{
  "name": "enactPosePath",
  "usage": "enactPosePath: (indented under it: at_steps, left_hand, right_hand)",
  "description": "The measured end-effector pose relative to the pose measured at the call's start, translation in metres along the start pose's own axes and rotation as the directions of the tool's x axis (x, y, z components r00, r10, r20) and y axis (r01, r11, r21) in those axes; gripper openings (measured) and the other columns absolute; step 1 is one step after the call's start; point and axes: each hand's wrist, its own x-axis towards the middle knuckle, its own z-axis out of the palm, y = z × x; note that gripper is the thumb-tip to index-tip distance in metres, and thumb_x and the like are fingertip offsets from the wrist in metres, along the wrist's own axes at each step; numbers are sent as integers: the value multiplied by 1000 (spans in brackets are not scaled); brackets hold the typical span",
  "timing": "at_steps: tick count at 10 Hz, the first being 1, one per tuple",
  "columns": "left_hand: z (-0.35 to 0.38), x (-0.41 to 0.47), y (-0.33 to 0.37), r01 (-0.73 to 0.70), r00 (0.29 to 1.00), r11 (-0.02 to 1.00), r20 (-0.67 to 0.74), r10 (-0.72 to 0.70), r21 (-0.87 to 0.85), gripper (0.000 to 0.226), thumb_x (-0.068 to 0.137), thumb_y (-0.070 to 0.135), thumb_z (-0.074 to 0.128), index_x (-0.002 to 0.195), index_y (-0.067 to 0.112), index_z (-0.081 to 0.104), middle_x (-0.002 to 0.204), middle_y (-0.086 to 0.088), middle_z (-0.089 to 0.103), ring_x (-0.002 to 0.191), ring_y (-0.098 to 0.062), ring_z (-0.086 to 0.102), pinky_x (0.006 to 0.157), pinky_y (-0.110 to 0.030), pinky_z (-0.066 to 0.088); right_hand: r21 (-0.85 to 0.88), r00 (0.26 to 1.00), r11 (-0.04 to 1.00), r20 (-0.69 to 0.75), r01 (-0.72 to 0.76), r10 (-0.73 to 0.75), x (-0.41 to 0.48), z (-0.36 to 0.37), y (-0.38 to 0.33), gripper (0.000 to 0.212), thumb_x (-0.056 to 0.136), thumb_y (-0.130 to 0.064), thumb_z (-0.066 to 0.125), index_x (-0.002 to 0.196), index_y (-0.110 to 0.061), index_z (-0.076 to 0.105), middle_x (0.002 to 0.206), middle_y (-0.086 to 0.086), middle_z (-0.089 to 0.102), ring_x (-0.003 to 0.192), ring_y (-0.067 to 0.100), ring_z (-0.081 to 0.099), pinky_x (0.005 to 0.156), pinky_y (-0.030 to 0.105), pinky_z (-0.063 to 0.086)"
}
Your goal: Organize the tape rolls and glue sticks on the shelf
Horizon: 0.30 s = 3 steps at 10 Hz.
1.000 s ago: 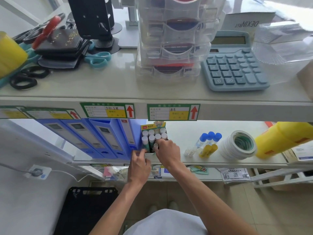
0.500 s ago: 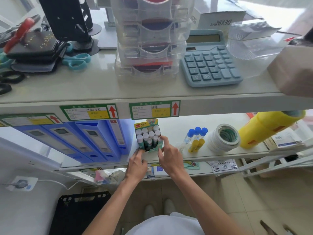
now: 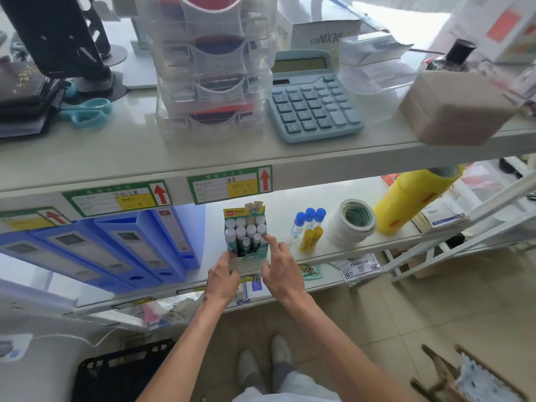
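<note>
A green cardboard box of glue sticks [image 3: 245,232] with white caps stands on the lower shelf [image 3: 324,258]. My left hand [image 3: 223,278] grips the box's front left corner. My right hand [image 3: 282,269] touches its right side, index finger up against the sticks, thumb at the front. To the right stand loose blue-capped glue bottles [image 3: 309,220] and yellow glue sticks [image 3: 310,239]. A stack of white tape rolls [image 3: 352,223] lies further right, with a long yellow stack of tape rolls [image 3: 412,200] lying beside it.
Blue binders [image 3: 116,250] fill the lower shelf to the left of the box. The upper shelf holds a blue calculator [image 3: 311,103], clear stacked drawers [image 3: 214,71], scissors [image 3: 87,111] and a brown box [image 3: 455,110]. A black crate [image 3: 116,372] sits on the floor.
My right hand has come off the tops of the glue sticks and moved to the box's right side. The left hand stays at the front left corner. My view has shifted right.
</note>
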Motion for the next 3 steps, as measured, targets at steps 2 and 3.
enactPosePath:
  at_steps: [2,3]
  left_hand:
    - [3,-15,-6,-55,998,998,-17,54,-11,55,91,4,52,142,23,46,130,-8,64,108,-28,65,94,-43,53]
    - [8,-31,-3,-24,999,999,-27,23,-21,54,94,8,53,145,23,43,135,-12,60,119,-31,61,100,-48,51]
  right_hand:
    - [21,999,999,20,26,-26,-17,-12,12,70,90,-3,58,146,-32,29,113,7,52,76,24,62,69,40,61]
    - [33,998,999,49,32,-34,-25,-26,19,69,90,-2,56,147,-31,30,113,7,53,81,24,62,73,39,60]
